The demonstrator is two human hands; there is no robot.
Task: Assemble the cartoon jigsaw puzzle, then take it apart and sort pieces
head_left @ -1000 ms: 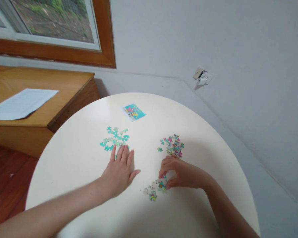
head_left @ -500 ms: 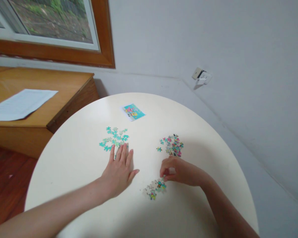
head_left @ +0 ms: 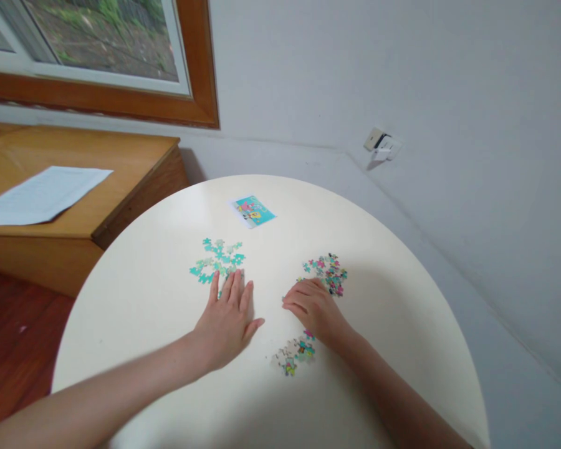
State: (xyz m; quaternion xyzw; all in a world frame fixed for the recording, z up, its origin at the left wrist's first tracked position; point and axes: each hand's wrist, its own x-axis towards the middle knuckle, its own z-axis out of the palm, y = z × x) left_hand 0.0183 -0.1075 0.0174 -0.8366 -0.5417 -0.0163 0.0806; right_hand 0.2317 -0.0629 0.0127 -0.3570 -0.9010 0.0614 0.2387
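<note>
My left hand [head_left: 227, 318] lies flat with fingers spread, its fingertips on the near edge of a loose group of teal and pale green jigsaw pieces [head_left: 219, 252]. My right hand [head_left: 315, 308] is closed in a pinch above the table; a sliver of a puzzle piece [head_left: 283, 300] shows at its fingertips, mostly hidden. Just beyond that hand sits a pile of mixed pink, teal and dark jigsaw pieces [head_left: 331, 274], partly covered by it. Nearer to me is a third cluster of jigsaw pieces [head_left: 292, 355], some pale, some coloured.
Toward the far edge of the round white table [head_left: 378, 386] rests a small cartoon picture card [head_left: 254, 212]. At left, a wooden desk [head_left: 135, 156] bears a sheet of paper [head_left: 47, 193]. A wall socket with a plug [head_left: 381, 144] is at the right, behind the table.
My right hand has moved left and away from me, from the near cluster toward the middle. A pink piece now shows at that cluster's upper right. My left hand stays put.
</note>
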